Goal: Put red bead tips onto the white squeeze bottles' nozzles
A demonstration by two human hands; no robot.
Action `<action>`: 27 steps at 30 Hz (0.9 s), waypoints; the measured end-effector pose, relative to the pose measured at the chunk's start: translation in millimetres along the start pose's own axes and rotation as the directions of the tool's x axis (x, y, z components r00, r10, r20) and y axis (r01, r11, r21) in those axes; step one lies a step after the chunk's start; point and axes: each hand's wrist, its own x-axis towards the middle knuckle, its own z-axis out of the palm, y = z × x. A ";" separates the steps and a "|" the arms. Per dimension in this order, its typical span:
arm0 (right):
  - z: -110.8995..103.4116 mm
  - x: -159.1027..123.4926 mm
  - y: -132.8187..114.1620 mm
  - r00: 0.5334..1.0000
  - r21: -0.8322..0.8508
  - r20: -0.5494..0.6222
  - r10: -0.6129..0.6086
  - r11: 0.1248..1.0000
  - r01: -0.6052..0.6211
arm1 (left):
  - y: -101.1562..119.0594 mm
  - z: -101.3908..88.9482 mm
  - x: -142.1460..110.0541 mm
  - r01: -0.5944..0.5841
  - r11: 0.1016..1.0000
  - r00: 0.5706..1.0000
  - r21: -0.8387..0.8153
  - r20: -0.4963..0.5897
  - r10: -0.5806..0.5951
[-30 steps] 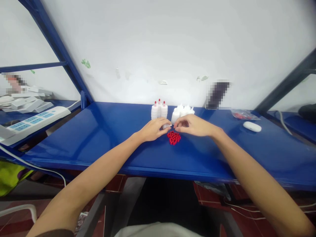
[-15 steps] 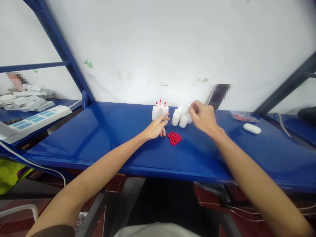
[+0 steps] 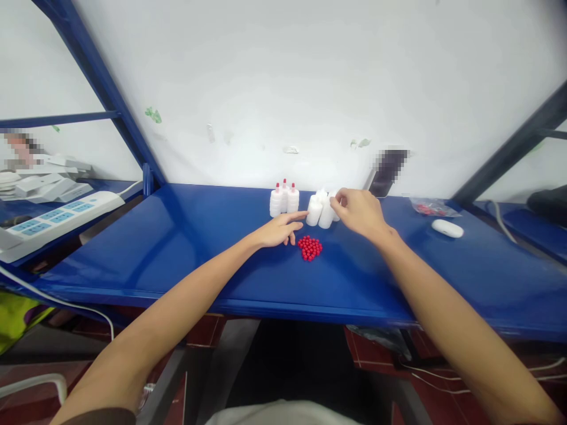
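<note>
My left hand (image 3: 280, 229) is open, its index finger stretched toward the foot of a white squeeze bottle (image 3: 314, 211) and the other fingers loosely bent. Several such bottles stand upright in a tight group, their tips pale and without red caps. At the right of this group, my right hand (image 3: 359, 211) has thumb and fingers closed on the upper part of a white bottle (image 3: 335, 213), which they partly cover. Behind my left hand is a cluster of bottles with red caps (image 3: 284, 199). A pile of small red caps (image 3: 310, 248) lies just right of my left fingers.
Everything stands on a blue table (image 3: 186, 248) against a white wall. To the right are a white oval case (image 3: 447, 228) and a clear bag with red pieces (image 3: 434, 208). A dark phone (image 3: 386, 177) leans on the wall. A power strip (image 3: 66, 221) is far left.
My right hand has come left and slightly down onto the uncapped bottles. My left hand has dropped a little, its index finger now nearer those bottles. The view has shifted slightly.
</note>
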 end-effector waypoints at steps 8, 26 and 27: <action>10.9 1.2 2.0 1.000 0.085 -0.018 -0.014 0.996 0.015 | 2.0 0.2 -0.2 0.012 0.999 1.000 0.049 -0.011 -0.011; 6.6 -14.5 -16.8 0.940 0.371 -0.102 -0.325 0.865 0.339 | -18.6 -28.5 1.4 -0.104 0.963 0.592 0.250 -0.762 0.262; 8.2 -16.4 -19.8 0.926 0.383 -0.077 -0.369 0.847 0.369 | -23.0 -33.3 2.8 -0.057 0.974 0.612 0.221 -0.763 0.209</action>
